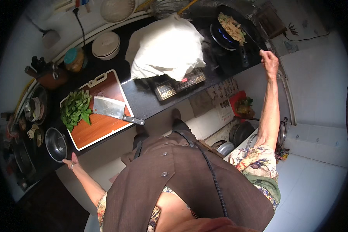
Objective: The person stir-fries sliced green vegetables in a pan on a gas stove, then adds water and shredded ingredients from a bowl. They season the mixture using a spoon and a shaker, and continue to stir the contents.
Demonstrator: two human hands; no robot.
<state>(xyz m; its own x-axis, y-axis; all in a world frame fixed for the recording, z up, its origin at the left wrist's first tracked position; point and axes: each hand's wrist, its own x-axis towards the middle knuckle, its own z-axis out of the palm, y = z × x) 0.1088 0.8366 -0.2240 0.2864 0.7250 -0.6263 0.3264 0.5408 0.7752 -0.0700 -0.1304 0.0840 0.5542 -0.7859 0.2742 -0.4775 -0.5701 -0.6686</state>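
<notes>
At the counter's right end, my right hand [269,62] is closed around the thin handle of a cooking spatula [253,37]. The spatula reaches into a black wok [243,59] of pale sliced food [232,27] on a gas burner [223,37], whose blue flame is lit. Far to the left, my left hand [71,163] is at the near rim of a metal bowl [56,145], thumb apart from the fingers. Beside the bowl lies a cutting board [97,129] bearing chopped leafy greens [76,108] and a cleaver [110,107], its handle overhanging the counter edge.
A white cloth [168,46] covers something on an induction cooker [179,85] with a lit display. Behind the board stand a lidded container [105,45], a teal-lidded jar [74,59] and a knife block [50,76]. Pans [240,130] sit below the counter at right.
</notes>
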